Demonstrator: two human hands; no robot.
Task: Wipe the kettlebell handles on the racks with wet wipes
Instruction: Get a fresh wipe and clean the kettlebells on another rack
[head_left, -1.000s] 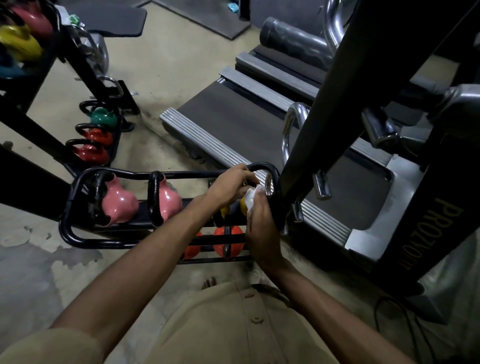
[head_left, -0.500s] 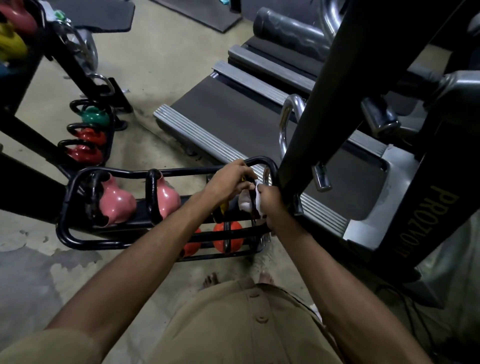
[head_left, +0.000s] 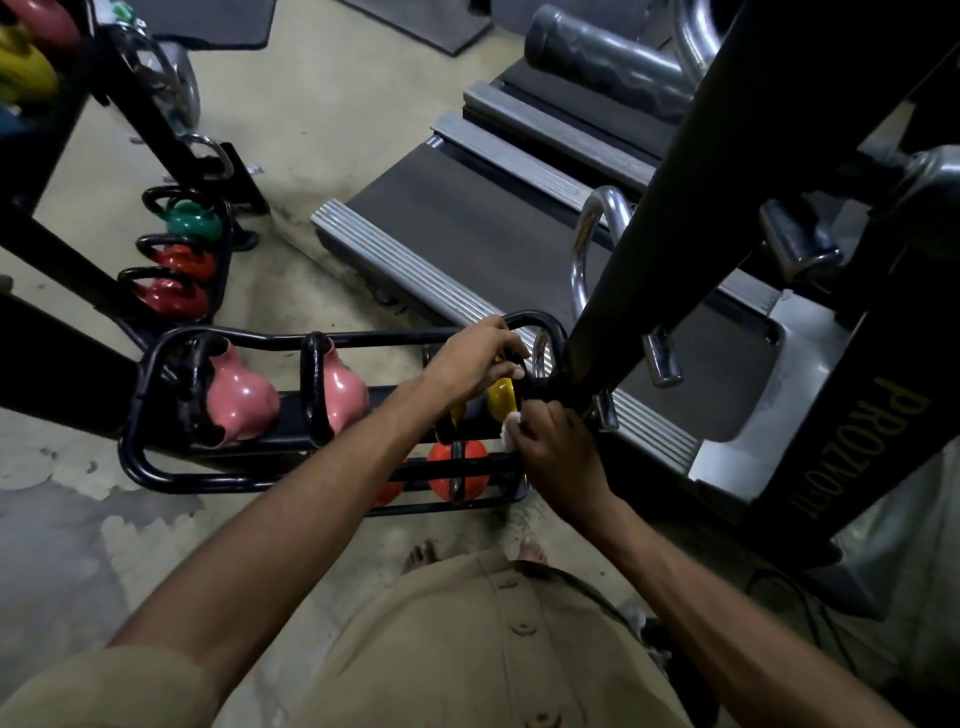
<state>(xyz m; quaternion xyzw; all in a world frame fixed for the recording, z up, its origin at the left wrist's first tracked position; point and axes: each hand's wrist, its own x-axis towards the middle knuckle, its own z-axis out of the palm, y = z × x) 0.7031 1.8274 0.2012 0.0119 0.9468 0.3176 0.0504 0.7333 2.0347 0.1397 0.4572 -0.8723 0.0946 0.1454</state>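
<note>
At centre frame, near the right end of the black rack (head_left: 332, 339), my left grip (head_left: 475, 358) curls closed over the top of the yellow kettlebell (head_left: 501, 401). Just below and right, my right grip (head_left: 558, 457) pinches a white wet wipe (head_left: 511, 430) beside that kettlebell.

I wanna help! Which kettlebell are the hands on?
The yellow kettlebell, rack's right end: left hand grips it, right hand holds a wipe to it. Pink ones sit untouched.
</note>
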